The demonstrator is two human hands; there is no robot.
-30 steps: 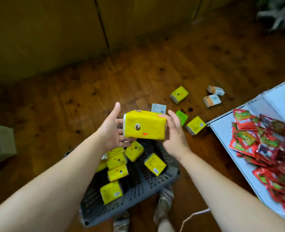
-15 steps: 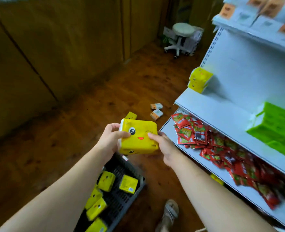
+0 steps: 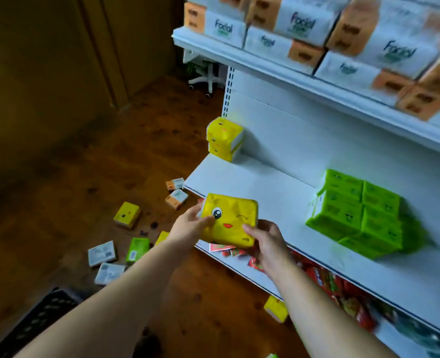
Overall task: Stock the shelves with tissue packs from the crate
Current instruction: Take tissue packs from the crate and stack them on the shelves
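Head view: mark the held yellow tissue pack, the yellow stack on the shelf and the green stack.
held yellow tissue pack (image 3: 230, 223): head view, printed front face.
yellow stack (image 3: 221, 136): head view, upper pack's front.
green stack (image 3: 353, 210): head view, middle of its front.

The middle shelf (image 3: 265, 187) lies bare between the yellow stack (image 3: 224, 138) at its end and the green block (image 3: 356, 213); the upper shelf (image 3: 304, 82) roofs that gap.
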